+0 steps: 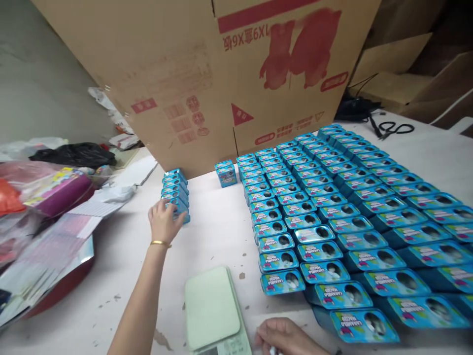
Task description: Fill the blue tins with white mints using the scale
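Observation:
My left hand (pixel 165 220), with a gold bangle at the wrist, reaches to the near end of a short row of blue candy boxes (pixel 175 188). Its fingers are wrapped round the nearest box (pixel 182 216). Low in the view, my right hand (pixel 286 337) is closed, with something small and whitish showing under its fingers, too little to name. Close by that hand is a pale green scale (pixel 212 308), its front partly cut off by the frame. Many blue candy boxes (pixel 314 212) with round dark or whitish windows on top stand in rows to the right.
A large cardboard box (pixel 177 64) stands behind the rows. One blue box (pixel 225 173) sits apart before it. At left lie plastic bags (pixel 74 155) and stacked flat sheets (pixel 55 246) in a red basin (pixel 61 291). Black scissors (pixel 395 129) lie at back right.

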Available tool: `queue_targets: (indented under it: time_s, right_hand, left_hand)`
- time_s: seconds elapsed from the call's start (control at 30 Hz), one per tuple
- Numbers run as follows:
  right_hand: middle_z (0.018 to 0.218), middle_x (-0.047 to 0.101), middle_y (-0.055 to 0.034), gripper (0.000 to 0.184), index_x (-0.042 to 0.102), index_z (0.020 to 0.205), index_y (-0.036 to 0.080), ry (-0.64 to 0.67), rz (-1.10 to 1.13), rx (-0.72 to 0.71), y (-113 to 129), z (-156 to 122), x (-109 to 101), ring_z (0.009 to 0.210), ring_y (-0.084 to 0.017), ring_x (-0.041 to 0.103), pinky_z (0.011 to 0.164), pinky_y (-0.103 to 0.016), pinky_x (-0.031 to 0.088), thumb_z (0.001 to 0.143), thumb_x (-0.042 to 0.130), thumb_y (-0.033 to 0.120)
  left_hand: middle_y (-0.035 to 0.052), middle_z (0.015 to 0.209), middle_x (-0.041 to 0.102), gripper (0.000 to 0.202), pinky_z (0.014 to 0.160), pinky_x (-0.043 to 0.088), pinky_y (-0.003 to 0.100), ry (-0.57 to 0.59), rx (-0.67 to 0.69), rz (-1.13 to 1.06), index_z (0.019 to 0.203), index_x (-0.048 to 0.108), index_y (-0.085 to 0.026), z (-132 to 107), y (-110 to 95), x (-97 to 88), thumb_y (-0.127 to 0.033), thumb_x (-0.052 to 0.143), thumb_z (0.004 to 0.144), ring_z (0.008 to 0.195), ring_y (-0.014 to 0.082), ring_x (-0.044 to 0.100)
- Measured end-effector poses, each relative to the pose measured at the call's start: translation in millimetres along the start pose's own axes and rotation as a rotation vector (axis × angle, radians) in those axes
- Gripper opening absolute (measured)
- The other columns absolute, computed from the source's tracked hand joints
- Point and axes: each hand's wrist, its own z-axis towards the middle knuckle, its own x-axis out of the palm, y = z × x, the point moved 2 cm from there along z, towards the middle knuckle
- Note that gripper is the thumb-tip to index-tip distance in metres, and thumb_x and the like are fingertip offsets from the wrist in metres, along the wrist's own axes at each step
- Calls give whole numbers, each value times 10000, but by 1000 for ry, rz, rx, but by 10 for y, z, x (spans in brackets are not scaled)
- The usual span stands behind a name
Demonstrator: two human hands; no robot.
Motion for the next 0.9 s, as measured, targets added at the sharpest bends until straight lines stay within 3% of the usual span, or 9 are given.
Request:
queue_targets:
  time_s: [0.07, 0.17, 0.27, 0.33, 0.47, 0.6, 0.73, 0.83, 0.9]
  right_hand:
    - [564, 547, 5, 631, 610, 784, 106, -36, 39, 3, -10, -25, 33, 410, -35, 408, 417, -180, 194, 561, 673, 693]
    - [582, 564, 7, 617, 588, 803, 110, -60, 47, -20, 29, -91, 76, 326, -20, 351, 350, -193, 137, 569, 667, 675]
    - [595, 568, 10, 569, 588, 806, 106, -78, 60, -63, 77, -193, 79, 353, -28, 405, 338, -184, 153, 571, 702, 612]
    - [603, 575, 7, 530, 593, 801, 107, -80, 93, -87, 84, -269, 65, 386, -45, 462, 346, -179, 190, 590, 702, 581]
    - [619, 592, -11, 438, 614, 789, 104, -48, 152, -96, 37, -406, 55, 423, -75, 520, 364, -189, 244, 649, 668, 515]
    - [630, 592, -9, 359, 620, 799, 101, -22, 145, -89, -4, -497, 83, 438, -64, 499, 383, -185, 279, 683, 671, 438]
    - [647, 598, -20, 293, 617, 838, 90, -17, 172, -78, 8, -581, 110, 458, -60, 504, 401, -176, 323, 737, 648, 363]
    - [690, 602, -35, 239, 612, 884, 88, -52, 228, -71, 28, -652, 102, 505, -63, 531, 420, -166, 354, 807, 587, 313]
    - [729, 607, -44, 210, 609, 917, 91, -75, 249, -65, 35, -690, 84, 541, -66, 548, 439, -163, 372, 826, 568, 276]
  left_hand:
    - [129, 1271, 496, 212, 1040, 250, 550, 65, 40, 114, 964, 591, -207, -174, 58, 0, -353, 574, 813, 1239, 329, 393]
    - [111, 1270, 514, 147, 1072, 195, 570, 151, 108, 191, 920, 596, -208, -248, -29, -105, -224, 462, 861, 1258, 304, 395]
    - [98, 1149, 572, 181, 992, 341, 499, 291, 198, 177, 900, 590, -203, -307, -256, -435, -220, 411, 881, 1049, 260, 539]
    - [98, 1068, 578, 187, 821, 442, 405, 387, 259, 154, 902, 579, -194, -426, -451, -744, -265, 406, 892, 909, 238, 567]
    - [71, 1007, 569, 203, 723, 450, 340, 546, 382, 46, 867, 564, -196, -835, -904, -1291, -336, 423, 908, 836, 206, 556]
    - [66, 964, 578, 165, 715, 454, 331, 633, 425, -6, 854, 571, -193, -1190, -1246, -1425, -302, 456, 902, 828, 198, 558]
    - [76, 1057, 600, 146, 787, 472, 378, 555, 411, -130, 924, 576, -207, -1285, -1286, -1405, -331, 523, 868, 913, 230, 579]
    - [83, 1147, 586, 307, 908, 451, 418, 348, 290, -303, 1060, 549, -217, -1317, -1133, -1533, -441, 541, 851, 1053, 255, 557]
    - [82, 1108, 596, 351, 922, 448, 411, 185, 127, -362, 1097, 535, -212, -1417, -975, -1636, -470, 519, 859, 1053, 244, 558]
